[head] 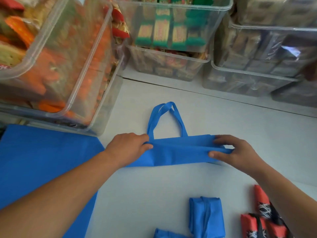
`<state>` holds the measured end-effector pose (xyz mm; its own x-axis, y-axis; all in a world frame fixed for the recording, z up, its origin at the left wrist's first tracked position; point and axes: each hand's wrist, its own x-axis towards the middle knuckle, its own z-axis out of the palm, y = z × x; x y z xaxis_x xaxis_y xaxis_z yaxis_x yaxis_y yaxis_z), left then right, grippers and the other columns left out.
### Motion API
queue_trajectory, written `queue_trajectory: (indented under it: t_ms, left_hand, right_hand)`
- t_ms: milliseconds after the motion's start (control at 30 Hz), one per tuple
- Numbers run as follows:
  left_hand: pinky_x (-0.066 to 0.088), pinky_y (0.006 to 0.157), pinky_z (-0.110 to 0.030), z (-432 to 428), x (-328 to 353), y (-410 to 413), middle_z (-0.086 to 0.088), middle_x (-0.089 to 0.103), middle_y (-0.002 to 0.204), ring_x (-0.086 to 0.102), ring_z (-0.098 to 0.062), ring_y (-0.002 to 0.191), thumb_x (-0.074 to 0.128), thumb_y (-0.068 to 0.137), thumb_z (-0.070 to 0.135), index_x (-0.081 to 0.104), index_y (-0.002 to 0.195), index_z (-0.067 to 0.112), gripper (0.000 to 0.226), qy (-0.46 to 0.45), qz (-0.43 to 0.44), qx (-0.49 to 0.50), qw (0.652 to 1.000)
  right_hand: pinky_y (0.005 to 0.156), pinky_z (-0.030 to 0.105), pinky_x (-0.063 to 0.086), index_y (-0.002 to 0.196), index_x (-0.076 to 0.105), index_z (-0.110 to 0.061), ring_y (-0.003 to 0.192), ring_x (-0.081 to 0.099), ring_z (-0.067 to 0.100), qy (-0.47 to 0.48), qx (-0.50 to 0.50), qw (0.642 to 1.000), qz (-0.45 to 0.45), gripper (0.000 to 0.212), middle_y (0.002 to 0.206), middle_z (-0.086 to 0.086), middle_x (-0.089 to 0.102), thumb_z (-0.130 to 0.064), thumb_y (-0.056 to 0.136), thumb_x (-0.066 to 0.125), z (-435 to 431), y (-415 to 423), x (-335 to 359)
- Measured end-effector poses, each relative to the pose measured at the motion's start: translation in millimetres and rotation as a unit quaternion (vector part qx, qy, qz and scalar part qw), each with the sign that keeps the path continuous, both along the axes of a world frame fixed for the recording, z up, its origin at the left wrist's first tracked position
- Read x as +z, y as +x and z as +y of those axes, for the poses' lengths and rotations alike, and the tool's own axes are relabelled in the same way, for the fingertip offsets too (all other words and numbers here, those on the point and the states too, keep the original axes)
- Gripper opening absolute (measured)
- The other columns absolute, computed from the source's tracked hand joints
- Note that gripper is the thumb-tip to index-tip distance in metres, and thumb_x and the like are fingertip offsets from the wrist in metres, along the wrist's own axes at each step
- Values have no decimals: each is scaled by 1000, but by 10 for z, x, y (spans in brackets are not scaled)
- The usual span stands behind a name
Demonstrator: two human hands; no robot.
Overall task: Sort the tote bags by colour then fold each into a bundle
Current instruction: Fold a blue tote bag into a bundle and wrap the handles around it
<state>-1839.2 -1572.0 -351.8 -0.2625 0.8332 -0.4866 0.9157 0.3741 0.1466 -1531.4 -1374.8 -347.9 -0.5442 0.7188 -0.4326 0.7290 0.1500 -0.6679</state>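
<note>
1. Your left hand (pixel 130 146) is on the left end of the blue tote bag (pixel 180 152). Its grip pinches the fabric, with the thumb on top of the folded edge and the fingers curled beside the base of the handles (pixel 164 114).
2. Your right hand (pixel 235 152) has the right end. Its grip pinches the folded layer, thumb on the near side and fingers laid over the far edge.
3. The bag lies on the white tabletop (pixel 223 117) between your hands. It is folded into a long narrow strip running left to right, and its two handles loop away from you.
4. A flat blue tote (pixel 42 160) lies under your left forearm.
5. Near you, a folded blue bundle (pixel 206 217) sits beside the red bundles (pixel 262 224).
6. Clear bins (pixel 171 48) of packets line the far side.
</note>
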Motion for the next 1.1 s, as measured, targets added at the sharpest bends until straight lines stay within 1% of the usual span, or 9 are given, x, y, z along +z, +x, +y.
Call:
queue_trajectory:
  t_ms: [167, 267, 400, 567, 700, 767, 833, 967, 1100]
  left_hand:
    - [51, 77, -44, -98, -432, -88, -3, 63, 93, 61, -29, 86, 77, 88, 40, 64, 95, 15, 29, 194, 90, -36, 976]
    - [40, 108, -48, -253, -611, 76, -5, 66, 120, 61, -28, 111, 66, 94, 22, 68, 106, 14, 15, 281, 71, -82, 954]
    - [26, 120, -54, -512, -697, 265, 0, 43, 160, 40, -26, 148, 34, 105, 37, 55, 146, 22, 48, 192, 64, -79, 976]
    - [12, 125, -53, -539, -765, 229, 9, 11, 171, 8, -19, 158, 20, 108, 51, 22, 163, 30, 58, 136, 40, -75, 987]
    - [9, 126, -52, -514, -803, 217, 8, 6, 172, 5, -19, 159, 16, 108, 56, 16, 163, 31, 61, 122, 47, -79, 988]
    - [10, 125, -53, -499, -813, 253, 8, 8, 172, 7, -19, 159, 17, 108, 56, 18, 163, 31, 61, 128, 53, -65, 988]
    - [10, 126, -53, -464, -809, 291, 7, 8, 171, 7, -20, 159, 18, 107, 55, 20, 163, 30, 61, 132, 55, -41, 989]
    - [13, 123, -54, -409, -744, 409, 2, 18, 170, 18, -24, 157, 24, 106, 50, 29, 161, 27, 60, 152, 50, -8, 987]
    - [49, 106, -49, -558, -683, 326, -5, 53, 152, 53, -24, 136, 58, 93, 19, 63, 135, 21, 42, 247, -2, 23, 969]
  right_hand:
    - [83, 22, 42, 114, 71, -30, 103, 59, 9, 53, -58, 996, -35, 37, 110, -17, 64, -47, 83, 80, 151, -140, -248]
    - [77, 32, 44, 111, 67, -42, 100, 55, 12, 101, -39, 990, -93, 30, 107, -13, 52, -56, 85, 72, 155, -286, -422]
    - [70, 33, 44, 101, 62, -41, 102, 44, 13, 164, -54, 980, -100, 20, 102, -11, 40, -54, 87, 69, 89, -338, -583]
    - [74, 36, 43, 112, 65, -27, 109, 47, 24, 235, -44, 968, -72, 27, 113, -3, 45, -45, 93, 63, -10, -299, -712]
    - [104, 60, 32, 141, 56, -22, 137, 39, 43, 393, -12, 907, -149, 48, 148, 17, 42, -31, 94, 66, -135, -423, -635]
    - [117, 62, 20, 146, 53, -17, 148, 28, 44, 453, 19, 886, -101, 53, 158, 22, 35, -23, 95, 64, -354, -608, -497]
    - [121, 61, 16, 148, 53, -17, 152, 23, 44, 427, 52, 901, -62, 57, 162, 20, 32, -38, 95, 59, -720, -857, -449]
    - [124, 58, 6, 160, 32, -27, 157, -1, 39, 242, 75, 955, -154, 79, 171, 8, 6, -72, 95, 24, -1299, -1195, -669]
    - [124, 50, -8, 162, 17, -38, 157, -13, 27, 243, 105, 949, -171, 79, 171, -5, -6, -79, 94, 19, -1234, -1203, -774]
